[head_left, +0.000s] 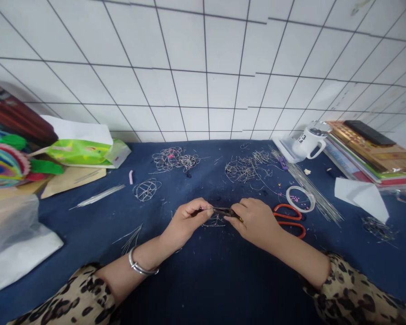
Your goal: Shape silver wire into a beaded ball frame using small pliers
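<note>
Head view: at frame centre, the left hand has its grip pinching a thin silver wire frame with pink beads; the right hand's grip wraps dark metal pliers. Orange-red-handled scissors lie right of centre, a tangled silver wire heap above, on the dark-blue counter.

A white wall with dark grid lines spans ten to two o'clock; the lines break step just past twelve; a bench under dark blue cloth meets it and runs to six; light falls soft, dimmest at six.
</note>
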A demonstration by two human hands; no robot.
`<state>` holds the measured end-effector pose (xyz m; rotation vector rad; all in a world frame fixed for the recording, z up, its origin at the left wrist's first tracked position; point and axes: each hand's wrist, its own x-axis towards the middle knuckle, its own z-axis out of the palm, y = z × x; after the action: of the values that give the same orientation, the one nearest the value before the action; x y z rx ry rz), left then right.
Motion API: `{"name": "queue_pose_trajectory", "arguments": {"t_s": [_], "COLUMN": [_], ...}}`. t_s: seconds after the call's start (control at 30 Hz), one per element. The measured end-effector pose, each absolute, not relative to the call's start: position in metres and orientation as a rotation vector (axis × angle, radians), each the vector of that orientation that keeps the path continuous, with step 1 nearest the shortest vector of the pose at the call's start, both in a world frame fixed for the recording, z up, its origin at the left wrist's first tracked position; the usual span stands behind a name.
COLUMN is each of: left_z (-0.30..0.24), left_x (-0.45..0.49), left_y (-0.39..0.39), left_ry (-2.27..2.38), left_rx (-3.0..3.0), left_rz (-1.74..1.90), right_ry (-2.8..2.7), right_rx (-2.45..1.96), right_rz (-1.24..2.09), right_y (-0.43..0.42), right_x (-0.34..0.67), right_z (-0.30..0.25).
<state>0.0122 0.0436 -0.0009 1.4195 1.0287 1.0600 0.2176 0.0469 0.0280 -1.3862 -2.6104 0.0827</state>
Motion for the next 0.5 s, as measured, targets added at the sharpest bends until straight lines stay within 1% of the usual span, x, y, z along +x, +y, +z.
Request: {"name": "queue_pose_trajectory", "arguments": {"t_s": [0.23, 0.5], "left_z": [0.0046, -0.0022], "left_x": [0.0116, 0.0159], "left_y": [0.0421, 0.0398], "left_ry": [1.020, 0.997], "left_rx": [1.523, 1.337], "left_rz": [0.997, 1.093], "right_ry": [-2.620, -2.591], "right_rx": [-1.361, -1.331], "right_rz": [0.039, 0.143], "right_y": [0.0454, 0.0467], "right_x": [0.2177, 0.2171], "right_z": [0.0277, 0.0243]}}
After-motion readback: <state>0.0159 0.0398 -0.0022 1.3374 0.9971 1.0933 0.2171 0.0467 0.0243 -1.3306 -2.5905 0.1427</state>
